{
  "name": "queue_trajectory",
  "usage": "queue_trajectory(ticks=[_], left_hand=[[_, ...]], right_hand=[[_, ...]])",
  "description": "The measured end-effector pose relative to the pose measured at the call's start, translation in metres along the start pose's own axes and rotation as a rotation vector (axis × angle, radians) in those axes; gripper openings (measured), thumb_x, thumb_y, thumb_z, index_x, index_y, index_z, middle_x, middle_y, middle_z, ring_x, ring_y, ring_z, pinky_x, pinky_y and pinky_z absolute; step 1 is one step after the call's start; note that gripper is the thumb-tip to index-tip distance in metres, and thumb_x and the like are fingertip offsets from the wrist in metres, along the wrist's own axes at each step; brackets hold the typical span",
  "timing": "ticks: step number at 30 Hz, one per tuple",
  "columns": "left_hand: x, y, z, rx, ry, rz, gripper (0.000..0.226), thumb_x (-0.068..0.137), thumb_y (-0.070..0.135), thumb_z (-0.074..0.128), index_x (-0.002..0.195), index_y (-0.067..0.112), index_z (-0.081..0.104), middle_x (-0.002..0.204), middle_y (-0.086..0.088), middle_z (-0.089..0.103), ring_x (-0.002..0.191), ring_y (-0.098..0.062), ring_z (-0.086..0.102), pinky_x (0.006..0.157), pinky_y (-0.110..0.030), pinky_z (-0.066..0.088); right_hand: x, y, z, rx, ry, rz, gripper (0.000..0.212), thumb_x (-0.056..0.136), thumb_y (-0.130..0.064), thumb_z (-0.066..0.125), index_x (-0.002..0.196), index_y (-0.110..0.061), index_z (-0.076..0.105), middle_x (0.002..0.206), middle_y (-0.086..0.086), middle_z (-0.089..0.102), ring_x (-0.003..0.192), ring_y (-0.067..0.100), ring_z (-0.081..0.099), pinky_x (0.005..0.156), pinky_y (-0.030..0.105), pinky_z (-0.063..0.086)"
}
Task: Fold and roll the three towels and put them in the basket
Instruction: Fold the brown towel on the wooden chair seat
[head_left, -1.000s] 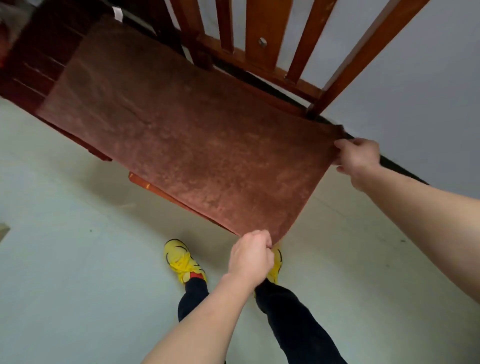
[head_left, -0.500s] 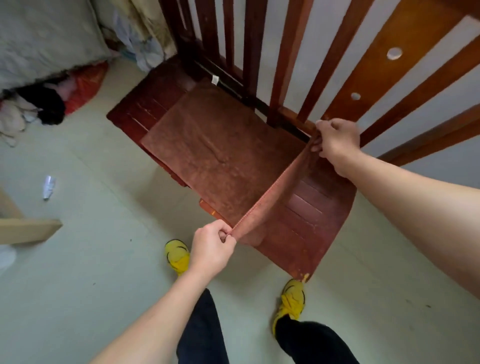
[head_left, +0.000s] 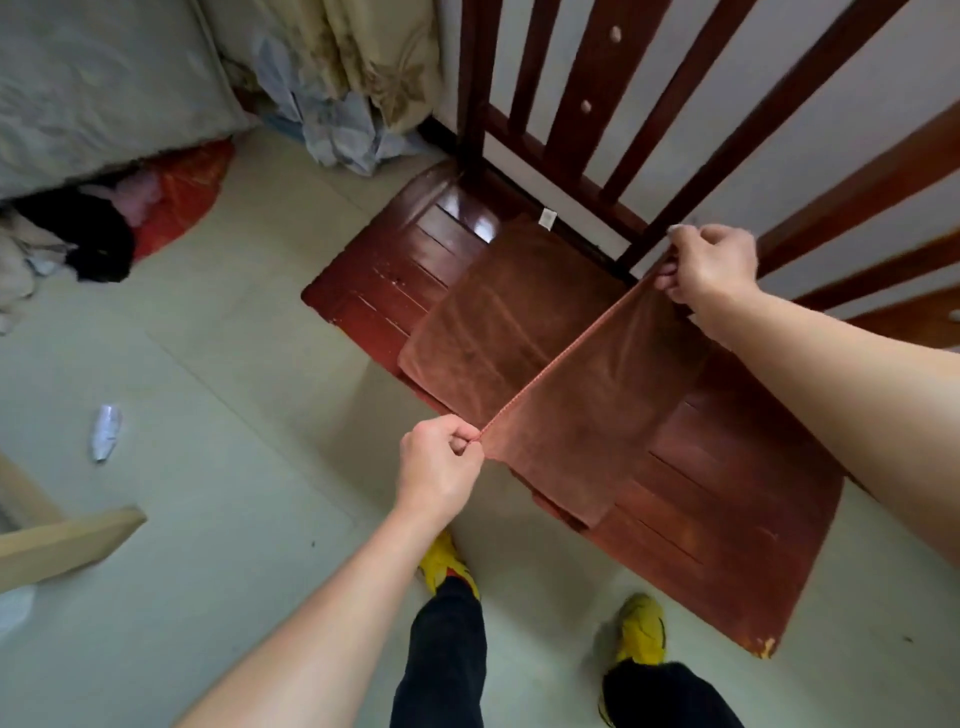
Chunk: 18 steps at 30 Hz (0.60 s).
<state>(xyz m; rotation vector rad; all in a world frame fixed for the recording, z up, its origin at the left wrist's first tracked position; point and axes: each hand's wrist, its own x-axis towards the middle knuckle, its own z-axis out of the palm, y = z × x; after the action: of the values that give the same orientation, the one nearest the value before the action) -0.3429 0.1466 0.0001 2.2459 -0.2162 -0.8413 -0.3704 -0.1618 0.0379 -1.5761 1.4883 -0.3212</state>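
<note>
While towel (head_left: 566, 358) drapes over bench (head_left: 727, 519), left hand (head_left: 439, 467), right hand (head_left: 711, 265) pinch its corners.

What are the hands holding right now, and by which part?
The towel: the left hand pinches the near corner of its lifted edge, the right hand the far corner. The rest lies on the bench.

A dark red slatted counter (head_left: 727, 519) is standing on the pale floor (head_left: 208, 364). A brown towel (head_left: 498, 332) is lying across its far-left part, one half rising off the slats. A crumpled paper (head_left: 106, 431) is lying on the floor, left.
</note>
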Motion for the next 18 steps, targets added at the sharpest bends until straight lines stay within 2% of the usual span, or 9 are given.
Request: queue_trajectory(ticks=[3, 7, 9, 14, 15, 18], left_hand=[[0.036, -0.007, -0.023, 0.01, -0.023, -0.022, 0.021, 0.076, 0.007, 0.066, 0.065, 0.024, 0.064, 0.06, 0.0, 0.066, 0.063, -0.018, 0.06, 0.068, -0.028, 0.051], [0.083, -0.019, -0.041, 0.016, -0.022, -0.083, 0.027, 0.079, 0.007, 0.067, 0.061, 0.027, 0.058, 0.06, -0.001, 0.065, 0.071, -0.026, 0.066, 0.069, -0.031, 0.051], [0.108, -0.026, -0.044, 0.022, -0.008, -0.129, 0.026, 0.079, 0.006, 0.067, 0.062, 0.025, 0.059, 0.061, -0.003, 0.067, 0.074, -0.029, 0.066, 0.07, -0.032, 0.051], [0.161, -0.045, -0.039, 0.001, 0.032, -0.269, 0.027, 0.079, 0.004, 0.067, 0.061, 0.022, 0.059, 0.069, -0.007, 0.069, 0.078, -0.028, 0.07, 0.078, -0.038, 0.057], [0.172, -0.05, -0.035, -0.011, 0.049, -0.305, 0.026, 0.078, 0.004, 0.067, 0.06, 0.021, 0.059, 0.072, -0.008, 0.07, 0.079, -0.028, 0.071, 0.08, -0.039, 0.057], [0.2, -0.068, -0.026, -0.04, 0.1, -0.407, 0.021, 0.076, 0.007, 0.066, 0.06, 0.019, 0.06, 0.074, -0.009, 0.072, 0.081, -0.029, 0.071, 0.082, -0.04, 0.057]], right_hand=[[0.006, -0.023, 0.034, -0.045, 0.001, -0.026, 0.021, 0.089, -0.031, 0.055, 0.071, -0.02, 0.061, 0.061, 0.005, 0.063, 0.05, 0.017, 0.065, 0.045, 0.027, 0.046], [0.025, -0.042, 0.078, -0.082, -0.022, -0.037, 0.019, 0.089, -0.032, 0.056, 0.078, -0.018, 0.064, 0.062, 0.003, 0.064, 0.051, 0.016, 0.066, 0.05, 0.028, 0.05], [0.038, -0.046, 0.103, -0.103, -0.056, -0.04, 0.016, 0.091, -0.032, 0.056, 0.087, -0.018, 0.064, 0.066, 0.002, 0.066, 0.051, 0.015, 0.066, 0.047, 0.026, 0.048], [0.072, -0.039, 0.164, -0.165, -0.149, -0.007, 0.014, 0.09, -0.032, 0.055, 0.096, -0.019, 0.058, 0.066, 0.001, 0.065, 0.048, 0.013, 0.065, 0.038, 0.022, 0.044], [0.081, -0.034, 0.178, -0.175, -0.159, -0.003, 0.015, 0.089, -0.033, 0.055, 0.095, -0.02, 0.057, 0.066, 0.002, 0.065, 0.046, 0.014, 0.065, 0.039, 0.022, 0.044], [0.106, -0.019, 0.215, -0.222, -0.22, -0.04, 0.021, 0.091, -0.033, 0.055, 0.076, -0.017, 0.055, 0.063, 0.004, 0.064, 0.042, 0.013, 0.063, 0.04, 0.025, 0.047]])
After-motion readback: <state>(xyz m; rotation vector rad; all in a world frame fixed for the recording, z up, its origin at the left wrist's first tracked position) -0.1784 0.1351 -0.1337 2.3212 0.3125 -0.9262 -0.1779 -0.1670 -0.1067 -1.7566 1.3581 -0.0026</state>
